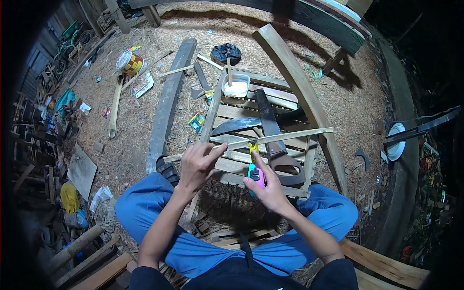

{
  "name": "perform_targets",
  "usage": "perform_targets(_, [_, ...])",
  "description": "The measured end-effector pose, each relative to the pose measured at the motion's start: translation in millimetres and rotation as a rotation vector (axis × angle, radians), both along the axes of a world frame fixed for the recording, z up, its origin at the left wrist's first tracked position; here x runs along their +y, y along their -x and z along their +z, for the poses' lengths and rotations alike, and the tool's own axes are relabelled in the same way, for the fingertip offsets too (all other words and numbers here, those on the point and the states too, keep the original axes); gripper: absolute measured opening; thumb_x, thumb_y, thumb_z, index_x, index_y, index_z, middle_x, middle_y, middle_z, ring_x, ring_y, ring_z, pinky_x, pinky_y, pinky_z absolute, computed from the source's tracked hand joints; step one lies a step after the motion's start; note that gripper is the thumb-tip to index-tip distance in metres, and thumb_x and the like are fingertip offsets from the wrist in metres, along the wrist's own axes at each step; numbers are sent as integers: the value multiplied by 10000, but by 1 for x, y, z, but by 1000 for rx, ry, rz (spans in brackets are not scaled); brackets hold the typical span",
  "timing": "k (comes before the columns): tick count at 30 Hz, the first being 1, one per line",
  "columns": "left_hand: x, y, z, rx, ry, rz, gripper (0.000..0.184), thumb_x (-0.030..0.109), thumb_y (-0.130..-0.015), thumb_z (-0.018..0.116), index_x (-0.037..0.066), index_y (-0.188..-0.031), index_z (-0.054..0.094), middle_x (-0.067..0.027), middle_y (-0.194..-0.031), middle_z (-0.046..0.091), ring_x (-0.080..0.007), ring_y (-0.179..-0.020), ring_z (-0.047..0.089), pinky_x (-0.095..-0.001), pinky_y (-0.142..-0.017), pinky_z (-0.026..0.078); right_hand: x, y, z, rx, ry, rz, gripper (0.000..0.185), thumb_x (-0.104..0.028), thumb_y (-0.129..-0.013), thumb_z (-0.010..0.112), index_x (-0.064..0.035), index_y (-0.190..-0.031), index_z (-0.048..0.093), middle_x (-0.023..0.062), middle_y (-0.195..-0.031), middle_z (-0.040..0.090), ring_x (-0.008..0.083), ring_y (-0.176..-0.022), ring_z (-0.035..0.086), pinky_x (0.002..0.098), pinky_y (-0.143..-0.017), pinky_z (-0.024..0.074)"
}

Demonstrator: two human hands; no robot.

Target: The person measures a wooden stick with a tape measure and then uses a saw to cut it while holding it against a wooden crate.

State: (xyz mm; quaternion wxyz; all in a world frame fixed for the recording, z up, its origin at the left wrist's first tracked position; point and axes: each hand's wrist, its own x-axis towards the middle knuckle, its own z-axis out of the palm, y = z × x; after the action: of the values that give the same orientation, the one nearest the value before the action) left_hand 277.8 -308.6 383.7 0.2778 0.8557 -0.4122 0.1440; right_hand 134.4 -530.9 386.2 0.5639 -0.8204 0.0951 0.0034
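My left hand [197, 162] is closed on a thin wooden strip [290, 135] that runs slantwise across a low slatted wooden stand [232, 112]. In my right hand [268, 189] is a pink and teal tape measure [255, 176]. Its short yellow blade reaches up to the strip, and the hooked end lies at the strip's edge. Beneath the strip, a handsaw [269, 118] lies on the slats, its handle toward me. A large knife blade [237, 125] lies left of the saw. At the stand's far left corner sits a clear plastic tub [236, 87] of white material with a stick upright in it.
A thick timber beam [175, 92] lies left of the stand, and a curved wooden piece [295, 72] leans along its right. Behind are a black plastic bag [226, 52] and a bucket [130, 63]. Wood shavings cover the ground. A bench [309, 14] stands at the back.
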Motion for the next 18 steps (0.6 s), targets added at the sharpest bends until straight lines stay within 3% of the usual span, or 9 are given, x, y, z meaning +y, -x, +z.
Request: perform_targets(18, [-3, 1, -4, -1, -13, -22, 586, 61, -830, 777, 233, -1387, 724, -72, -1010, 683, -274, -916, 665, -420, -780, 503, -5, 2, 2, -22, 41, 1, 881, -437, -972, 789, -168, -1700, 373, 181, -1204, 632, 301, -1130, 632, 417, -1061, 477])
